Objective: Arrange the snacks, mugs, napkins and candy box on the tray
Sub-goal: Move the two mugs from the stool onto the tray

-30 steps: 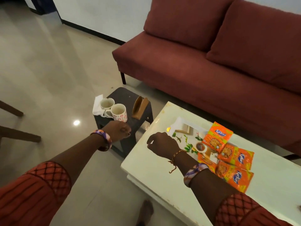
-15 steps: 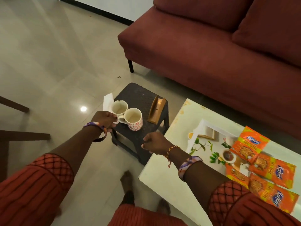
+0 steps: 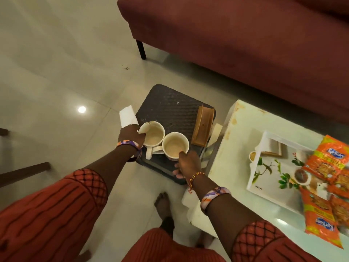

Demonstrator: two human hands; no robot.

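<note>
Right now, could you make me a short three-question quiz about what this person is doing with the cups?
1. True or false: both mugs already stand on the tray.
2. Which hand touches the mug nearer the white table?
A. left hand
B. right hand
C. neither
3. Fill in: the orange snack packets lie on the ____ side of the tray.

Key
1. False. The left mug and right mug both stand on the dark stool.
2. B. The right hand grips that mug's rim; the left hand grips the other's.
3. Right. They overlap the tray's right edge.
</note>
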